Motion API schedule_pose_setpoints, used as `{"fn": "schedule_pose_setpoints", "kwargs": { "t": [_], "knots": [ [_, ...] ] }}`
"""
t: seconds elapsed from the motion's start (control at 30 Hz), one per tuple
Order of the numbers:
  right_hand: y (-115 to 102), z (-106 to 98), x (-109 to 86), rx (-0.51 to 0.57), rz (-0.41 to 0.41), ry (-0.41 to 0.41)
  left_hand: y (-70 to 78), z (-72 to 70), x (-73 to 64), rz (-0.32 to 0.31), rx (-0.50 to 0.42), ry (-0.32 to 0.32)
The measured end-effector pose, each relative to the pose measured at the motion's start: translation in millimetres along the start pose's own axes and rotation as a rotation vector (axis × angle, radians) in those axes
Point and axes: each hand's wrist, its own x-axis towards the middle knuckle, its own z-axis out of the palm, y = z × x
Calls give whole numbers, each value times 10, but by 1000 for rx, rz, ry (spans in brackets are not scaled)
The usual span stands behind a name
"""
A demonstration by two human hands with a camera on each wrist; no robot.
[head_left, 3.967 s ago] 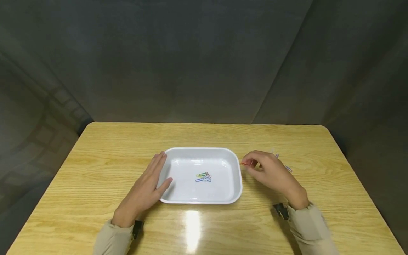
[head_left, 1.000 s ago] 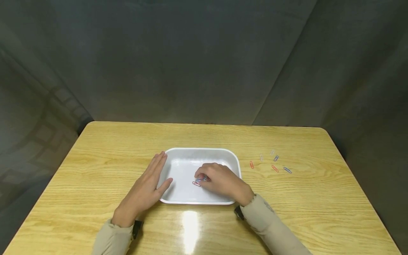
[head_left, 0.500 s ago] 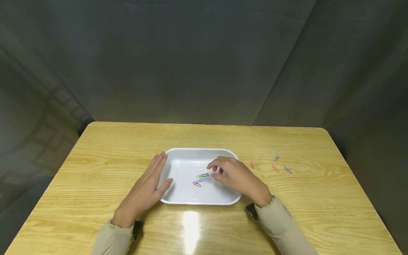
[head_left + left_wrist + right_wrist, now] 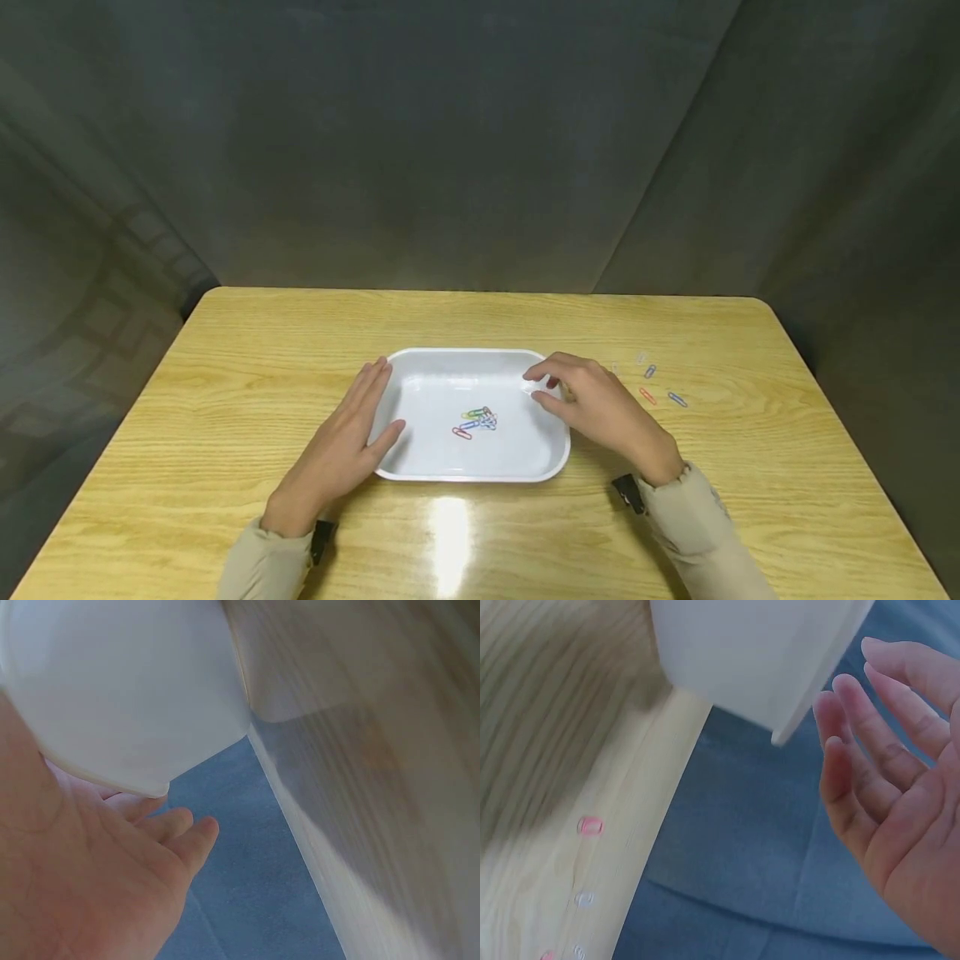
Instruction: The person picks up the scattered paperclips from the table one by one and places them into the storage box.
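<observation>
A white tray holds a small cluster of coloured paper clips, and a red paper clip lies just in front of them. My left hand rests along the tray's left rim, fingers straight and thumb reaching over the inside. In the left wrist view its fingers lie against the outside of the rim. Over the tray's right rim, my right hand has thumb and fingers apart with nothing between them. The right wrist view shows these bent fingers beside the tray wall.
On the wooden table right of the tray lie several loose clips, among them a red clip, a blue clip and a smaller blue clip. Another red clip shows in the right wrist view. Dark curtain hangs behind.
My right hand brought a red paper clip from the table into the tray and let go of it. It has since moved right, to the tray's right rim. The left hand has stayed put.
</observation>
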Motion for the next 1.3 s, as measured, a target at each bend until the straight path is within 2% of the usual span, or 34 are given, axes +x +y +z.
{"fn": "schedule_pose_setpoints", "kwargs": {
  "t": [0.2, 0.43, 0.9, 1.3],
  "knots": [
    [97, -80, -70, 21, 26, 28, -4, -3, -5, 4, 6, 7],
    [234, -125, -136, 66, 70, 23, 3, -24, -6, -4, 6, -3],
    [573, -108, -159, 95, 47, 21, -2, -26, -4, -13, 9, -10],
    [722, -140, -184, -11, 118, -63, 5, -27, -3, -16, -1, -10]
  ]
}}
